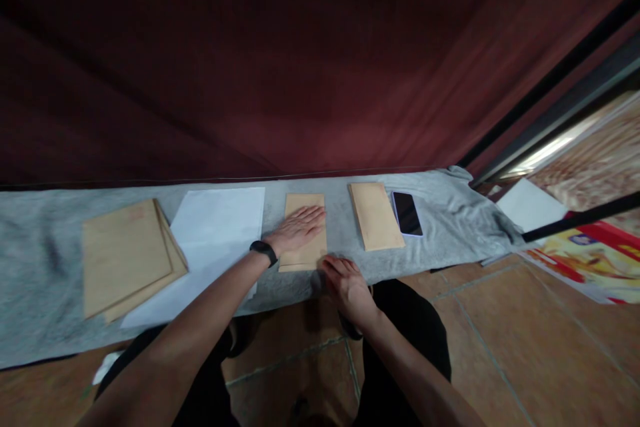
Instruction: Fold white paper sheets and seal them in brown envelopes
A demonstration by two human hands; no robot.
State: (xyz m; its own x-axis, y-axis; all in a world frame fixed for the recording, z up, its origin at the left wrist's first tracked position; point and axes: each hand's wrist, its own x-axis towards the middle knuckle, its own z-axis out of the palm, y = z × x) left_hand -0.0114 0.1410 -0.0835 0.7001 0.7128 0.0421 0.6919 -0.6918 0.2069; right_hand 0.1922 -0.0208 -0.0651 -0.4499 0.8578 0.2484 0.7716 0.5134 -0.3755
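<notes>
A narrow brown paper envelope [306, 255] lies on the grey cloth in front of me. My left hand [296, 228], with a black band at its wrist, rests flat across it with the fingers stretched out. At the lower right corner of that envelope, my right hand [347, 283] has its fingers bent and pressed together on the edge. To the right is a small stack of similar brown envelopes [377, 217]. White paper sheets [225, 220] lie left of my hands, partly beneath my left forearm. Larger brown envelopes [127, 253] overlap these sheets at the far left.
A phone [407, 213] lies beside the right-hand stack. The grey cloth [450, 227] covers a long narrow surface against a dark red curtain [300, 67]. Black metal bars [565, 57] stand at the right, near a colourful box [595, 257] on the tiled floor [525, 347].
</notes>
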